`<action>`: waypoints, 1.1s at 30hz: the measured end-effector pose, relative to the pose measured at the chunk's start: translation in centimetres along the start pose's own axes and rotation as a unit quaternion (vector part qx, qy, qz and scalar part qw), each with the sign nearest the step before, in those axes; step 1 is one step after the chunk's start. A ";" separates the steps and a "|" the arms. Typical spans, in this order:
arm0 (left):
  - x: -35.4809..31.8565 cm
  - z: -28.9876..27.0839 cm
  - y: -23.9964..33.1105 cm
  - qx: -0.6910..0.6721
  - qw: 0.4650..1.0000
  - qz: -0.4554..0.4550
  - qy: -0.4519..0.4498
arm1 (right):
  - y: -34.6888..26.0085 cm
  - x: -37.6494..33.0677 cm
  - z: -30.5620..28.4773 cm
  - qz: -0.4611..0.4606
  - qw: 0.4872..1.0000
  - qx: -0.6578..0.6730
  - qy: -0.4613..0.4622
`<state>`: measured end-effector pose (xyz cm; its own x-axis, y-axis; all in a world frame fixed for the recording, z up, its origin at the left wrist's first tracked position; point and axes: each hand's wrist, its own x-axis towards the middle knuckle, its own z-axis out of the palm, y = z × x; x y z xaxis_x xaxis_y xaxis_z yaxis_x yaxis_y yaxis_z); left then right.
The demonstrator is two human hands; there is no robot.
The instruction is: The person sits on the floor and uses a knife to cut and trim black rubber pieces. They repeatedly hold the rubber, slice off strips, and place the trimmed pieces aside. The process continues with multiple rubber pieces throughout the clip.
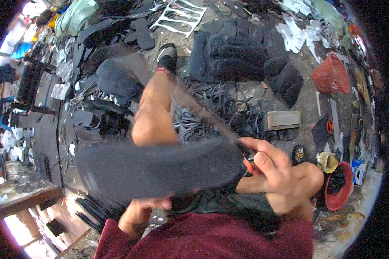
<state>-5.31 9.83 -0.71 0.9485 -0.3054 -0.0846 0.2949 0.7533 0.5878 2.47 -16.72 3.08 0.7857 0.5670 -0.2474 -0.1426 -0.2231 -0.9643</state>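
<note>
A long black sole-shaped sheet, blurred by motion, lies across in front of me above my lap. My left hand grips its near edge from below, and the sheet hides most of the fingers. At the sheet's right end, my right hand is closed around what look like red-handled scissors, their blades mostly hidden. A blurred dark strip stretches from close to my right hand toward my outstretched leg. Whether the strip is still joined to the sheet, I cannot tell.
Black offcut strips litter the floor ahead. Beyond them are stacked black moulded pieces and a white cut-out frame. To the right are a grey block, a red basket and a red bucket. A wooden bench stands left.
</note>
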 end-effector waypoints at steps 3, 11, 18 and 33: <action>3.5 4.0 -2.9 -0.270 0.913 0.053 0.303 | 3.2 -2.8 4.1 -0.068 0.979 -0.009 0.193; 7.1 5.7 -4.8 0.014 0.944 0.069 0.322 | 15.8 -10.8 8.2 -0.171 0.898 -0.217 0.341; 3.7 2.8 -6.3 0.076 0.918 0.002 0.390 | 11.9 -12.3 6.2 -0.092 0.938 -0.223 0.247; 2.5 2.2 -6.3 0.090 0.924 -0.023 0.372 | 12.1 3.5 10.7 -0.128 0.931 -0.175 0.293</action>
<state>-5.07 3.05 -2.80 0.7727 0.2000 -0.6025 0.3761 0.6204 0.6883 -2.91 -8.98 -10.43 0.9753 0.1296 0.1789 0.2184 -0.4433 -0.8694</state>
